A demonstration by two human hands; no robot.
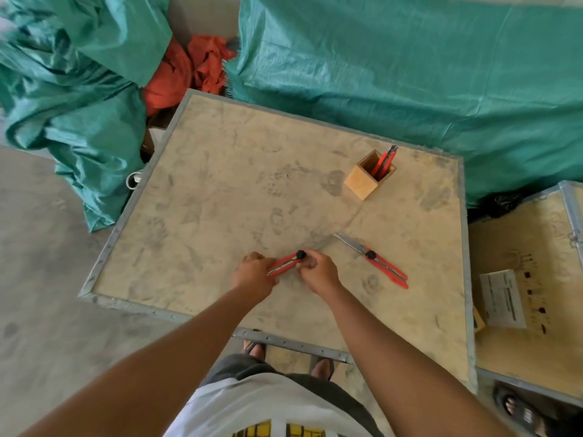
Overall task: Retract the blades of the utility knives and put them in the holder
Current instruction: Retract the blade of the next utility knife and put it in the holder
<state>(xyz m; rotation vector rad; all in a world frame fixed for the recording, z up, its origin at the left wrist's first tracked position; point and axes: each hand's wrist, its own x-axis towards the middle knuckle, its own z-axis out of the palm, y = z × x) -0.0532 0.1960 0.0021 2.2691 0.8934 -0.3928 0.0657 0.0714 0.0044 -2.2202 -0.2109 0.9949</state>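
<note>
Both hands are on one red utility knife [285, 263] near the front-middle of the crate top [220, 184], w/ the body lying flat on the wood. The left hand [254, 272] is wrapped around the rear of the handle, prob. to pin it down so it can't skid; the right hand [317, 271] is curled in at the black knob [301, 254], fingers pinched close around the front end, which looks like the spot to loosen the lock & slide the blade back. Its blade [320, 244] is out, a thin grey strip pointing away from the person toward the upper right, a bit blurred. A second knife [377, 261] lies just to the right, untouched, blade fully out & aimed up-left, so the two tips nearly meet; can't tell if they touch. The wooden holder [362, 181] stands well apart toward the far right corner, open top up, w/ one red knife [383, 162] already leaning inside. So I'd say approx. one done, two left. The knives are slim, red plastic w/ a metal rail down the middle.
</note>
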